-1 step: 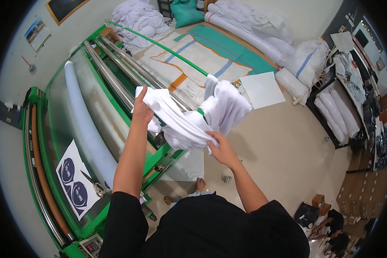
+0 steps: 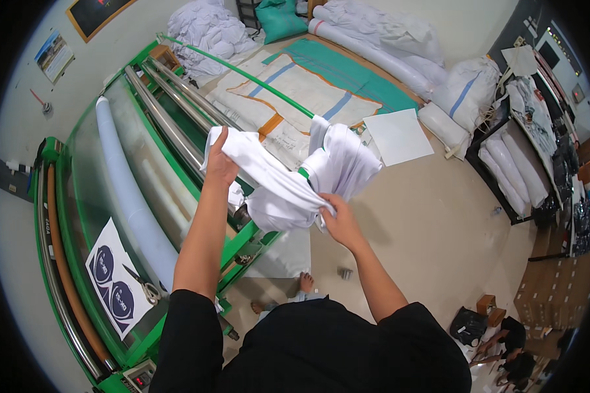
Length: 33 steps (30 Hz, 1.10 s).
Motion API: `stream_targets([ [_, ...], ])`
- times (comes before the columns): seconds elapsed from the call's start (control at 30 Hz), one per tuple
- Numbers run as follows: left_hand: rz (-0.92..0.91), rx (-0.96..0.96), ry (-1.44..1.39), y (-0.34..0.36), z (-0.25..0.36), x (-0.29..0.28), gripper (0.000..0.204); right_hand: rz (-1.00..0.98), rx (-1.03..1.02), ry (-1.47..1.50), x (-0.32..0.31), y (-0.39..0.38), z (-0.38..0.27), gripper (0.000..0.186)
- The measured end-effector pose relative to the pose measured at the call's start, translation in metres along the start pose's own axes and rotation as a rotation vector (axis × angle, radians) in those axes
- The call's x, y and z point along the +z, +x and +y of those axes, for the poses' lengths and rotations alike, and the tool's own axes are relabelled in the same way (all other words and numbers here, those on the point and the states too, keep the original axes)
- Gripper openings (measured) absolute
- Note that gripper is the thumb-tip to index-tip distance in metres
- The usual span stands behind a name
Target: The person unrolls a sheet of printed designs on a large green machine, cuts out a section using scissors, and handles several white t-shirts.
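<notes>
White cloth (image 2: 288,187) (bunched, creased) stretched in the air above the green machine's edge

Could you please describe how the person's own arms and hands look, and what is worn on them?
Both forearms are bare from above the elbow down. The left hand and the right hand wear no gloves, and no rings, watch or bracelet can be seen. The upper arms are covered by the short sleeves of a plain black shirt, without visible markings.
</notes>
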<state>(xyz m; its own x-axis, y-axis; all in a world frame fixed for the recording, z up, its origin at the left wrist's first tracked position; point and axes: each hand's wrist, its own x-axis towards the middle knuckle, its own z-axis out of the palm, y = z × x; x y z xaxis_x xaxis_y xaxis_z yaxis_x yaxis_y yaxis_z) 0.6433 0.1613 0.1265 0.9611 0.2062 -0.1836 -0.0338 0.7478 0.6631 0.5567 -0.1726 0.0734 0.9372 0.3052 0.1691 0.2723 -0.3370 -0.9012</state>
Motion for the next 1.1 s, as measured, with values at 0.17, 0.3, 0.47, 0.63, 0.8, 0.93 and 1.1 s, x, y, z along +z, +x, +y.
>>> stream_targets([
  [0.17,0.028,0.049,0.094,0.042,-0.012,0.042,0.05,-0.062,0.021,-0.157,-0.011,0.025,0.02,0.03],
  [0.3,0.437,-0.095,0.096,0.069,-0.05,-0.032,0.052,-0.165,0.094,-0.323,0.015,0.045,0.066,0.033],
  [0.47,0.864,-0.056,0.141,0.03,-0.083,-0.077,0.048,-0.048,0.211,-0.207,0.034,0.071,0.156,0.034],
  [0.63,0.967,0.237,0.285,-0.009,-0.063,-0.119,0.071,0.435,0.14,-0.252,0.059,0.103,0.144,0.036],
  [0.8,0.757,-0.108,0.478,-0.029,-0.045,-0.121,0.083,0.196,0.319,-0.211,0.046,0.116,0.156,0.049],
  [0.93,0.608,-0.085,0.638,-0.073,-0.058,-0.074,0.073,0.367,0.138,-0.206,0.006,0.131,0.13,0.043],
  [1.1,0.363,-0.165,0.815,-0.086,-0.107,-0.058,0.057,0.294,0.092,0.073,-0.063,0.209,0.06,0.037],
])
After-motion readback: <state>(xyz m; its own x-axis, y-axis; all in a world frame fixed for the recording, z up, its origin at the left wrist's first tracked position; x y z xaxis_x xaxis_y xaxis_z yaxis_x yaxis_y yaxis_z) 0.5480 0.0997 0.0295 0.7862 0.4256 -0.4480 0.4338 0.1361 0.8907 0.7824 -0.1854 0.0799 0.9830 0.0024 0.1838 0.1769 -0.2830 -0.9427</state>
